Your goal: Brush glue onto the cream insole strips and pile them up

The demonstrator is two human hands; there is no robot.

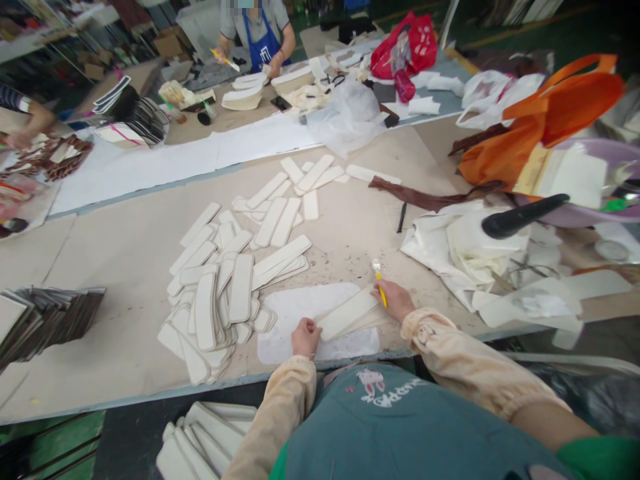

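My right hand [395, 301] is closed around a small yellow-handled brush [382, 291], whose whitish tip points away from me. Under that hand lies the right end of a long cream strip [349, 312] with rounded corners, resting on at least one similar strip. My left hand [306, 337] pinches at the strip's left end, fingers curled together. Both strips lie over a white sheet of paper [285, 313] at the table's near edge. Just left of the paper, a loose heap of cream strips [241, 287] spreads up the table.
A black pen-like stick [401, 217] lies beyond my right hand. A white container with a black handle [520, 217] stands at right, near an orange bag [560, 127]. Dark stacked pieces [55, 323] sit at far left. Across the table a person in a blue apron [264, 50] works.
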